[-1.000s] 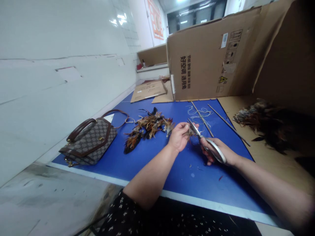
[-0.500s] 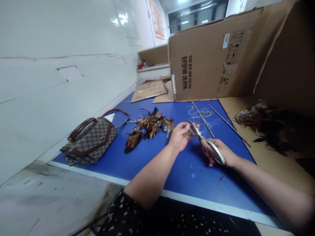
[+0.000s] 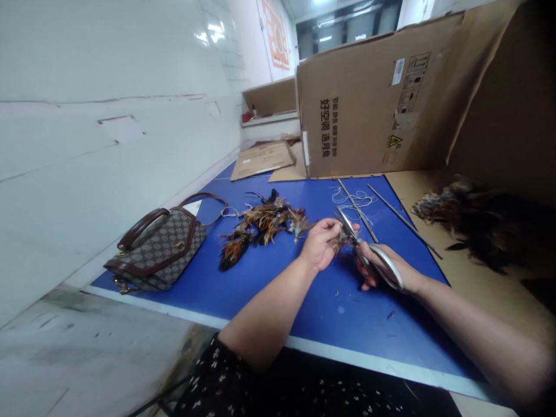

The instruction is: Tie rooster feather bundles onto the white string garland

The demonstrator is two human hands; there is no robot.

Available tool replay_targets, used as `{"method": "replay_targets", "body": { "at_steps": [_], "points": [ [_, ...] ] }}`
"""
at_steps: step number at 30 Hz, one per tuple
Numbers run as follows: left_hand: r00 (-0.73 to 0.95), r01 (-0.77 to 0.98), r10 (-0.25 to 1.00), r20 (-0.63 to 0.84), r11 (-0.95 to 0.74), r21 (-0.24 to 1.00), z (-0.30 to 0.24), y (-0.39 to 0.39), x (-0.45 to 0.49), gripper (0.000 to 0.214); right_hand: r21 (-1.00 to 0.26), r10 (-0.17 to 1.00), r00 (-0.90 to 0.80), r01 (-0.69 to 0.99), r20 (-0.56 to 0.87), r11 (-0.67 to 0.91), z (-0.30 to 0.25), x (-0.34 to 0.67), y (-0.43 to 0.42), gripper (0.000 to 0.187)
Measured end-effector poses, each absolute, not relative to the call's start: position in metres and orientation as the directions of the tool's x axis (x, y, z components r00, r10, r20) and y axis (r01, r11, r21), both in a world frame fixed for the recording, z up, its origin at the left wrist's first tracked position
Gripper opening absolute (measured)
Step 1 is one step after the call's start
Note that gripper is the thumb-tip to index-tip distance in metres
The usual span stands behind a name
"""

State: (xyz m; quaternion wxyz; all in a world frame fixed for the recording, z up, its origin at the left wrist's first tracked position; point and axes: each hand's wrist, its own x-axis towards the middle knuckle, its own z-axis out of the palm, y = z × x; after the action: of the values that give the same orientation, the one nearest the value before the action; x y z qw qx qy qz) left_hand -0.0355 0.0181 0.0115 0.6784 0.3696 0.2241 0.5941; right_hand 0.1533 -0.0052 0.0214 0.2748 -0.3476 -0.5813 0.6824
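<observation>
Feather tuft hangs above the blue counter, well right of the monogrammed handbag; I see the left hand pinching it, the right hand wrapped around metal scissors beside the tuft.

A blue table with a pale border carries the things; hours are read from its middle. At nine o'clock sits a patterned handbag, its strap looping toward ten. A brown and black feather bunch lies between ten and eleven, a flat cardboard piece at eleven. Near two lie tangled pale thread and two thin sticks. A small reddish scrap rests at four.
</observation>
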Motion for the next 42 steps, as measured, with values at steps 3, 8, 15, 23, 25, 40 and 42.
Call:
{"method": "replay_targets", "body": {
  "at_steps": [3, 8, 15, 23, 25, 40, 42],
  "points": [
    [0.199, -0.655, 0.969, 0.148, 0.019, 0.755, 0.009, 0.019, -0.036, 0.036, -0.984, 0.787, -0.596, 0.036, -0.162, -0.175, 0.019, 0.155, -0.004, 0.059],
    [0.192, -0.658, 0.971, 0.145, 0.017, 0.753, 0.008, 0.020, -0.036, 0.034, -0.980, 0.802, -0.565, 0.071, -0.193, -0.185, 0.017, 0.155, -0.005, 0.059],
    [0.098, -0.688, 0.988, 0.115, -0.016, 0.725, 0.007, 0.023, -0.035, 0.026, -0.931, 0.935, -0.338, 0.365, -0.110, 0.023, 0.030, 0.176, 0.013, 0.056],
    [0.097, -0.671, 0.990, 0.102, -0.010, 0.742, -0.001, 0.028, -0.040, 0.014, -0.144, 0.999, -0.041, 0.989, 0.021, 0.043, 0.019, 0.221, 0.054, 0.063],
    [0.104, -0.654, 0.990, 0.095, -0.004, 0.756, -0.002, 0.028, -0.040, 0.014, -0.083, 1.000, -0.006, 0.997, -0.010, 0.005, 0.020, 0.224, 0.057, 0.061],
    [0.114, -0.660, 0.987, 0.117, -0.012, 0.751, -0.001, 0.028, -0.042, 0.013, -0.024, 0.996, -0.050, 0.998, 0.072, 0.052, 0.022, 0.232, 0.059, 0.054],
    [0.119, -0.663, 0.986, 0.117, -0.009, 0.749, 0.000, 0.028, -0.041, 0.014, 0.010, 0.977, -0.109, 0.994, 0.183, 0.109, 0.022, 0.231, 0.055, 0.051]
  ]
}}
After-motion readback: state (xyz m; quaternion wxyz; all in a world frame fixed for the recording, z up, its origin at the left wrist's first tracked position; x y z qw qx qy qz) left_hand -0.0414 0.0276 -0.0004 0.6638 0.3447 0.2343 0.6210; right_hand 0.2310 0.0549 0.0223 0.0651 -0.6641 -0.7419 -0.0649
